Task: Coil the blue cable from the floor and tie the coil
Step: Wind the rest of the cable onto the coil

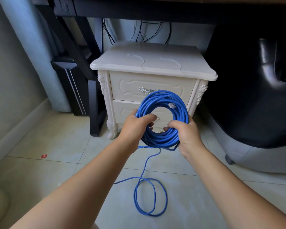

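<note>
While two loose loops (149,197) of the one blue cable (144,166) lie on the floor (56,162), both hands' fingers (147,117) curl tightly round its single raised coil (180,109) (left hand (135,124) at the side, right hand (186,134) underneath).

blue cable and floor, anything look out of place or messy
A small red scrap lies alone on the pale tiled floor, left of the arms. The blue cable's loose tail lies looped on the tiles, not yet in the coil the left hand and right hand grip.
</note>
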Tool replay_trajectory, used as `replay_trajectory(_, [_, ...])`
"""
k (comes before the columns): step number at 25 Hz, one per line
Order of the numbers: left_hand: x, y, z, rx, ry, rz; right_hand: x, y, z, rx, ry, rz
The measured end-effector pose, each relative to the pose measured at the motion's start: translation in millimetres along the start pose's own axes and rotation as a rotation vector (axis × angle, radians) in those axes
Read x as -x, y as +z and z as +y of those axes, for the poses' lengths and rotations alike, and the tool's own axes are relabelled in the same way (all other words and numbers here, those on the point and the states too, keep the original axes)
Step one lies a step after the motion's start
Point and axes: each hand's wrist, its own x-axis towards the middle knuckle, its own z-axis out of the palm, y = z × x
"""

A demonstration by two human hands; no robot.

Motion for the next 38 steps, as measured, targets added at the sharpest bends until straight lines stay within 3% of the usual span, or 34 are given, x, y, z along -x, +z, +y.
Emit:
replay_trajectory(4, [-2.3, -6.1, 9.6, -0.144, 0.058, -0.123, -4.1, -6.5, -10.0, 0.017, -0.084, 0.024])
replay_trajectory(9, [2.9, -12.4, 18.2, -0.491, 0.373, -0.194, -2.4, -7.9, -14.9, 0.463, -0.343, -0.054])
replay_trajectory(12, [7.0, -13.7, 19.7, -0.572, 0.486, -0.213, -2.3, -9.1, -19.5, 0.588, -0.418, -0.111])
replay_trajectory(17, [7.6, -12.8, 16.3, -0.723, 0.454, -0.166, -3.0, -13.3, -21.2, 0.675, -0.488, -0.177])
replay_trajectory(23, [4.9, -6.9, 17.2, -0.529, 0.403, -0.083, -1.9, -15.0, -26.4, 0.473, -0.428, -0.167])
replay_trajectory(38, [-0.5, -2.1, 13.2, 0.111, 0.100, 0.105, -3.3, -9.8, -8.9, -0.114, 0.017, -0.231])
